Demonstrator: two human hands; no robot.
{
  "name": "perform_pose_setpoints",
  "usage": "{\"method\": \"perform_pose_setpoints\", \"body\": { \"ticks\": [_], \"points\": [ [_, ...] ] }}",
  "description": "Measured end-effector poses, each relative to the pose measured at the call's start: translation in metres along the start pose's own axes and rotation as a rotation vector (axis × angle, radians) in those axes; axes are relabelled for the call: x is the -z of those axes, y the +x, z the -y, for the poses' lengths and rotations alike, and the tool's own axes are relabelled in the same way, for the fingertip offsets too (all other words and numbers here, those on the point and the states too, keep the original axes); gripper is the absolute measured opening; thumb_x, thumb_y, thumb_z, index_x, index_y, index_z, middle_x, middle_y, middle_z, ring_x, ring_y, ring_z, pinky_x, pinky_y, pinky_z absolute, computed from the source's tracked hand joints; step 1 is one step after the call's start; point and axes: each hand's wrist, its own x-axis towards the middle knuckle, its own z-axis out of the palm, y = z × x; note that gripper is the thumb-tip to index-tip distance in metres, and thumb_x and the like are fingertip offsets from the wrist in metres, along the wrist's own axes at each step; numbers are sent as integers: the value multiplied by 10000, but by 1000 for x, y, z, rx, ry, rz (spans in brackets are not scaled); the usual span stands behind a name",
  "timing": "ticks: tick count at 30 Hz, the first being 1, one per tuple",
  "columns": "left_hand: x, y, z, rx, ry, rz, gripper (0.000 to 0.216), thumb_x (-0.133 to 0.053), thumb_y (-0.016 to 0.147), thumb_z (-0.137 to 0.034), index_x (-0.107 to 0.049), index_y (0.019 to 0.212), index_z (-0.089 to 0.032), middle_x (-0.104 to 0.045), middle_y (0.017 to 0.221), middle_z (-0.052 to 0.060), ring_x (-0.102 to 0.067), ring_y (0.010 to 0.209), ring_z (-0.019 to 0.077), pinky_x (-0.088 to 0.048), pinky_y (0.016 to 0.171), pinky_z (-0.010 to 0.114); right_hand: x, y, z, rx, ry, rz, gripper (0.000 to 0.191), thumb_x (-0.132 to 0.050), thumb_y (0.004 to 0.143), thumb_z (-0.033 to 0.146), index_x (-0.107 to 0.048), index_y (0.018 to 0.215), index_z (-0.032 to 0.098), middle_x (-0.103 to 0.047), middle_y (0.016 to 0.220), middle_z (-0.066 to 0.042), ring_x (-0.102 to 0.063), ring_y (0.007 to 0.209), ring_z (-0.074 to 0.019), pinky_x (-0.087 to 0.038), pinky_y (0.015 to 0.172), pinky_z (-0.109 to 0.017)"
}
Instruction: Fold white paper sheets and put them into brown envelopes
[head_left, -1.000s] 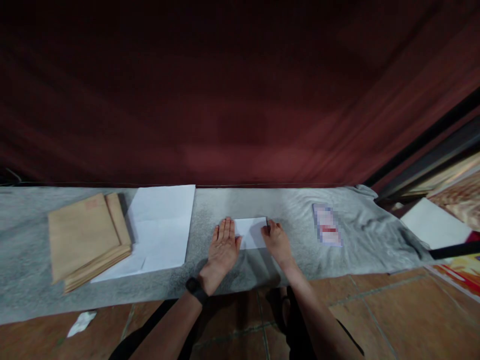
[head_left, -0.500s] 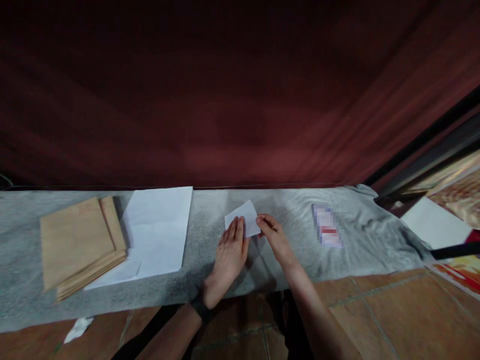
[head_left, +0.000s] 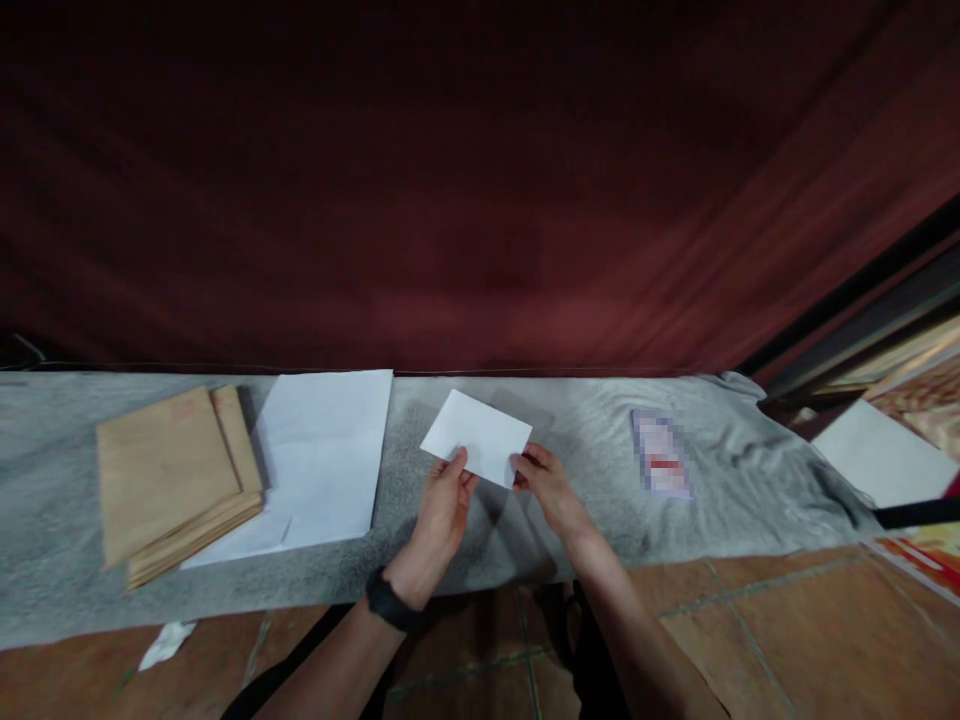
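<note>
A small folded white paper (head_left: pixel 478 435) is held up just above the grey cloth (head_left: pixel 570 470), tilted with its right end lower. My left hand (head_left: pixel 444 508) pinches its near left edge, fingers closed on it; a black watch sits on that wrist. My right hand (head_left: pixel 547 483) pinches the paper's near right corner. The paper casts a shadow on the cloth beneath it.
A stack of brown envelopes (head_left: pixel 169 478) lies at the left, beside a large white sheet (head_left: pixel 319 455). A small printed packet (head_left: pixel 660 452) rests on the cloth at the right. A dark red curtain (head_left: pixel 480 200) hangs behind. A crumpled white scrap (head_left: pixel 166 642) lies on the tiled floor.
The paper lay flat under both hands a second ago. Both hands have since lifted it off the cloth and turned it, and now hold it by its near edge.
</note>
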Motion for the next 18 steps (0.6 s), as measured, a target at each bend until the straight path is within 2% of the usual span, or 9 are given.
{"method": "perform_pose_setpoints", "body": {
  "ticks": [3, 5, 9, 13, 16, 18],
  "points": [
    [21, 12, -18, -37, 262, -48, 336, -733, 745, -256, -670, 1062, -163, -751, 1014, 59, -712, 849, 172, -549, 703, 268, 9, 7, -5, 37, -175, 21, 190, -618, 713, 362, -667, 777, 190, -595, 605, 41, -529, 547, -127, -426, 505, -227],
    [36, 21, -30, -81, 514, -73, 456, -725, 711, -248, -655, 1153, -166, -731, 886, 18, -687, 748, 160, -506, 608, 247, 15, 10, -8, 50, -291, 51, 175, -574, 734, 344, -659, 753, 193, -557, 566, 50, -512, 526, -128, -398, 491, -226],
    [53, 27, -37, -193, 1038, 56, 636, -640, 751, -191, -538, 1378, -165, -636, 678, -48, -619, 599, 157, -465, 575, 264, 20, 14, -14, 118, -554, 26, 175, -541, 798, 296, -685, 791, 198, -612, 620, 29, -574, 598, -149, -413, 547, -234],
    [51, 20, -33, -237, 1470, 75, 680, -590, 816, -153, -441, 1479, -154, -692, 777, -3, -667, 700, 197, -483, 680, 302, 15, 11, -19, 170, -816, -51, 223, -527, 856, 215, -714, 978, 216, -725, 845, -20, -671, 812, -187, -477, 708, -259],
    [46, 15, -32, -226, 1679, 88, 658, -569, 863, -172, -413, 1501, -161, -746, 904, 50, -707, 803, 228, -501, 745, 321, 13, 5, -20, 155, -986, -113, 278, -513, 899, 197, -689, 1113, 223, -739, 910, -48, -690, 876, -210, -494, 773, -286],
    [44, 13, -31, -235, 1783, 77, 631, -566, 886, -189, -420, 1499, -167, -761, 957, 77, -722, 863, 244, -511, 777, 330, 11, 1, -19, 203, -1084, -161, 328, -502, 915, 195, -656, 1205, 201, -733, 961, -80, -688, 910, -232, -504, 814, -318]
  ]
}}
